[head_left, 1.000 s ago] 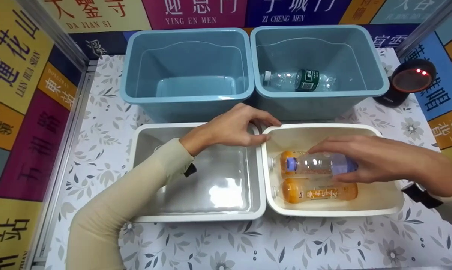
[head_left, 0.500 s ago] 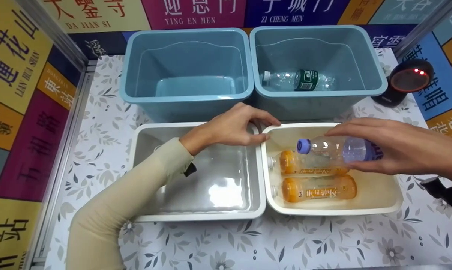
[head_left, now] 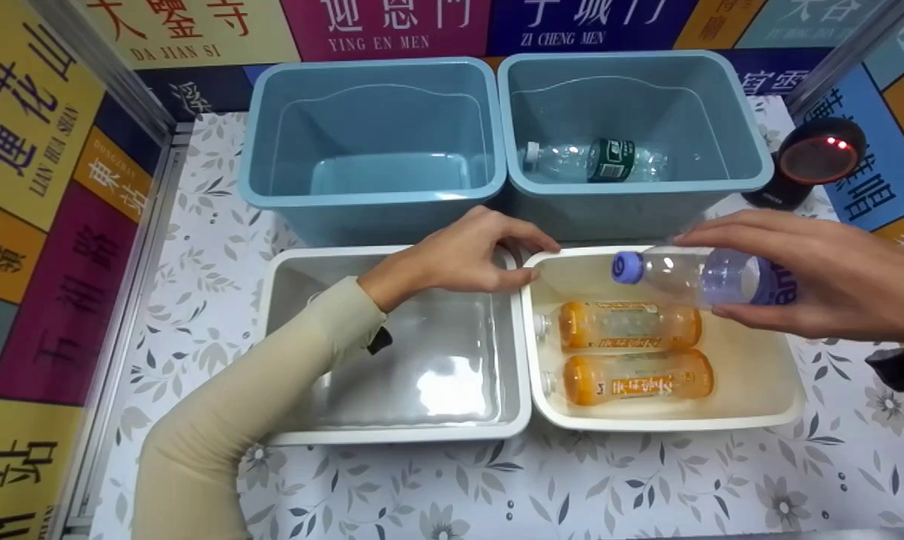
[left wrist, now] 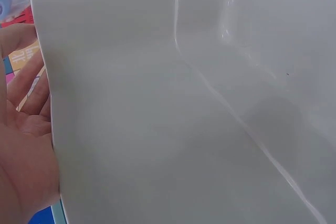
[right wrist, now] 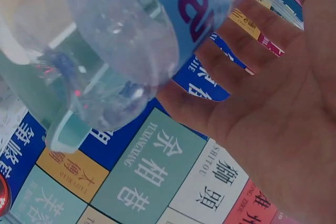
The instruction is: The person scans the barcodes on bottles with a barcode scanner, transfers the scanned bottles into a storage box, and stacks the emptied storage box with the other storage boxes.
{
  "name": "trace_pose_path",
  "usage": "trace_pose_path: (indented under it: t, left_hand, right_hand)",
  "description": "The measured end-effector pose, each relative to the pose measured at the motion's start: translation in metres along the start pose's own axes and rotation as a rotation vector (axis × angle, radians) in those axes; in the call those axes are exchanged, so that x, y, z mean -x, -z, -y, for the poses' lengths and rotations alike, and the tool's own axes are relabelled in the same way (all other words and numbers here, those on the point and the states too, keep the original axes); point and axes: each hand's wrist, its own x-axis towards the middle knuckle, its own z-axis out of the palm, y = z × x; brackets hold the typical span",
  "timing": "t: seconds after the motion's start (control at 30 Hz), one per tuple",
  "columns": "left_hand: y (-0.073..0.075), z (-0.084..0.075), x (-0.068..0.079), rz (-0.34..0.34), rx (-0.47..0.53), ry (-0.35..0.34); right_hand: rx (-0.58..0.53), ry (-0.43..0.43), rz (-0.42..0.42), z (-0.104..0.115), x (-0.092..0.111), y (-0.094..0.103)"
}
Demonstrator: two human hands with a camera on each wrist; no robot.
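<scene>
Clear plastic catches the light as the right hand [head_left: 819, 281] holds an empty bottle with a blue cap [head_left: 695, 276] on its side, fingers curled over the top of it and thumb beneath, cap pointing toward the other hand. The bottle hangs in the air above the far edge of a cream tub [head_left: 767, 390], apart from everything under it. The right wrist view shows the bottle's purple-lettered label against the palm.

Just below the right hand, inside that tub, two orange-tinted bottles [head_left: 632, 352] lie side by side, touching, their white caps pointing left.

The left hand [head_left: 463, 259] rests where the cream tub meets a white tub [head_left: 294, 337], thumb and fingers closed lightly round the rims at the far corner. The left wrist view shows the palm against the outside of a white wall; how firmly it grips cannot be told. A beige sleeve [head_left: 249, 420] crosses over the white tub toward the near edge of the worktop [head_left: 497, 487], which is covered in a grey leaf print.

Beyond both hands stand two blue bins. The one past the left hand [head_left: 376, 199] has a bare floor; the one past the right hand [head_left: 752, 180] holds a clear bottle with a green label [head_left: 594, 161], lying flat. A black scanner with a red light [head_left: 815, 161] stands further right of that bin.
</scene>
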Motion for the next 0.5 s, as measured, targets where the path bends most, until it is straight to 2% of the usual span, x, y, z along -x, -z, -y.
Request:
trace_pose_path:
  t: [0.3,0.5]
  left_hand:
    - [0.000,0.001,0.000,-0.006,-0.003,-0.001]
    - [0.000,0.000,0.000,-0.002,-0.004,0.003]
  right_hand:
    - [0.077,0.043,-0.199,-0.020,0.002,0.011]
    - [0.057,0.026,-0.257,-0.035,0.002,0.017]
